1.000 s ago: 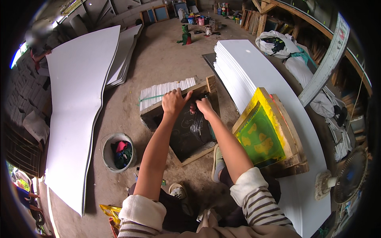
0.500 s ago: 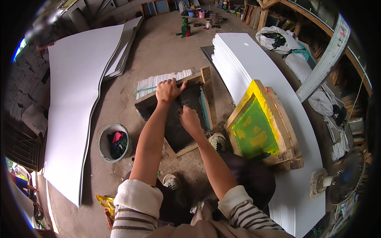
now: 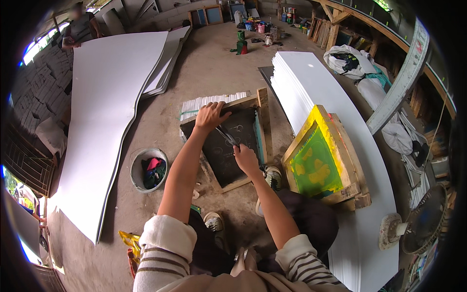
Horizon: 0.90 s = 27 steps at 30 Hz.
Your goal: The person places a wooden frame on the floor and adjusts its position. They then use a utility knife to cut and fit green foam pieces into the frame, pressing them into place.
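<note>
A wooden screen-printing frame (image 3: pixel 228 187) with dark mesh, marked with faint pale outlines, stands tilted in front of me. My left hand (image 3: pixel 210 117) grips its far bar, fingers over the edge and thumb stretched to the right. Closed near the middle of the mesh, my right hand (image 3: pixel 245 158) holds a slim dark metal tool (image 3: pixel 225 135) with two long arms, like pliers; its far end lies just below my left hand. Beside the frame on the right leans another screen frame (image 3: pixel 318 114), yellow-edged with a green panel.
Behind the frame lies a strapped bundle of white strips (image 3: pixel 194 104). A bucket of cloths (image 3: pixel 164 181) stands left. Large white sheets (image 3: pixel 112 97) rise beyond it, with another person (image 3: pixel 82 27) at their far edge. Stacked white boards (image 3: pixel 335 92) and a fan (image 3: pixel 423 219) are right.
My right hand has drawn back toward me over the mesh, and the tool now shows clearly. My left hand stays on the far bar. The whole view has shifted.
</note>
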{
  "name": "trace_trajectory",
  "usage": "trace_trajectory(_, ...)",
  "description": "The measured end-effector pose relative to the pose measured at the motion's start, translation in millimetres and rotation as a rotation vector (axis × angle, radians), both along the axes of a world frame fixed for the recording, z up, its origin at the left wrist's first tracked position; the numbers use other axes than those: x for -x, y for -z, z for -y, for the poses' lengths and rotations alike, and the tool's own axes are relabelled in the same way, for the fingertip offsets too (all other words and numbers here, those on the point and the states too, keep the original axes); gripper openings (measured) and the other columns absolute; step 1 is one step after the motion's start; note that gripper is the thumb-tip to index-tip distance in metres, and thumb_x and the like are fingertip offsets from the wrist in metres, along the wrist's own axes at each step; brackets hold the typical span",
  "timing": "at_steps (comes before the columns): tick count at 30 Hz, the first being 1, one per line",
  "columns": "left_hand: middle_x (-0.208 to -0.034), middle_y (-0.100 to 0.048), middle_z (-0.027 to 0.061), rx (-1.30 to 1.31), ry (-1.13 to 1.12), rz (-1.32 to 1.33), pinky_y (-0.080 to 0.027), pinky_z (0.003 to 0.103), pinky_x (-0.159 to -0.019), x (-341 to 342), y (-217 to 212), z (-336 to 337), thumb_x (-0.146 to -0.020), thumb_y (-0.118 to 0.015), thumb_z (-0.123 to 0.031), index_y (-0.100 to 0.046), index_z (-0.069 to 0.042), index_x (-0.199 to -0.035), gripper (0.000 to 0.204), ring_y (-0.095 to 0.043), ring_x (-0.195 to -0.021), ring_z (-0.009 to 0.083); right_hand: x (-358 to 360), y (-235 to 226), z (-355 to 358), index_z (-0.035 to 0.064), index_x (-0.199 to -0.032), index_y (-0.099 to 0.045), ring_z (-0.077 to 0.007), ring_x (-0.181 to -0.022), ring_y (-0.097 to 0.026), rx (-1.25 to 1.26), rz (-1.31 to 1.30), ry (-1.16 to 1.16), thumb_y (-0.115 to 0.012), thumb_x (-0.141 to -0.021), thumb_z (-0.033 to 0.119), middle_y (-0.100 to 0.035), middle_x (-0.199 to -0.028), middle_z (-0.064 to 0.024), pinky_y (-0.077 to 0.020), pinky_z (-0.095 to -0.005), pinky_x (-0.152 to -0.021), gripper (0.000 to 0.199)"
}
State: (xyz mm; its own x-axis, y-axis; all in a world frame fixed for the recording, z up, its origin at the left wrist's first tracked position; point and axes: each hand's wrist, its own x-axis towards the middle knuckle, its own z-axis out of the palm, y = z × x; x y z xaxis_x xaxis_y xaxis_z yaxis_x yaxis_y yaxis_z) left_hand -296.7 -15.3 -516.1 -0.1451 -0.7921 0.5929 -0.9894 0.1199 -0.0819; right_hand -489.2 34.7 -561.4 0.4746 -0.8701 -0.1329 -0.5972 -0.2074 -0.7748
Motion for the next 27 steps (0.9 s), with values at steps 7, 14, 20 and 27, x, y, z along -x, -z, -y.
trace_trajectory(7, -0.090, -0.063, 0.0064, -0.004, -0.252, -0.018, -0.047, 0.037, -0.071, -33, 3, -55, -0.084, -0.055, -0.045, -0.060, -0.008, -0.099, 0.040, -0.061, -0.081, 0.0263, -12, 30, -13, -0.0025, -0.130, -0.037, -0.0315, -0.101, -0.058, 0.098, 0.157, 0.206, -0.039, -0.095, 0.029, -0.061, -0.105, -0.0196, -0.0459, -0.0394, -0.086, 0.047)
trace_trajectory(14, -0.090, -0.062, 0.0078, -0.051, -0.274, -0.186, -0.045, 0.037, -0.076, -30, -2, -57, -0.090, -0.043, -0.047, -0.065, -0.008, -0.093, 0.045, -0.060, -0.085, 0.0271, 18, 37, -7, 0.0044, -0.123, -0.050, -0.0219, -0.105, -0.054, -0.375, 1.100, 0.820, -0.043, -0.091, 0.021, -0.057, -0.115, -0.0100, -0.0383, -0.0345, -0.094, 0.036)
trace_trajectory(20, -0.082, -0.063, 0.0064, -0.010, -0.319, -0.156, -0.045, 0.037, -0.073, -39, 0, -52, -0.091, -0.043, -0.044, -0.066, -0.008, -0.084, 0.044, -0.061, -0.079, 0.0249, 33, 5, 10, 0.0025, -0.115, -0.058, -0.0245, -0.113, -0.051, -0.139, 0.894, 0.440, -0.046, -0.091, 0.021, -0.056, -0.120, -0.0119, -0.0361, -0.0349, -0.098, 0.033)
trace_trajectory(27, -0.077, -0.062, 0.0078, 0.060, -0.217, -0.195, -0.048, 0.037, -0.070, -39, 1, -47, -0.091, -0.047, -0.037, -0.066, -0.008, -0.083, 0.035, -0.061, -0.077, 0.0261, -73, 1, 59, -0.0011, -0.122, -0.049, -0.0277, -0.109, -0.055, 0.157, 0.245, 0.069, -0.053, -0.088, 0.026, -0.056, -0.116, -0.0188, -0.0414, -0.0338, -0.092, 0.044)
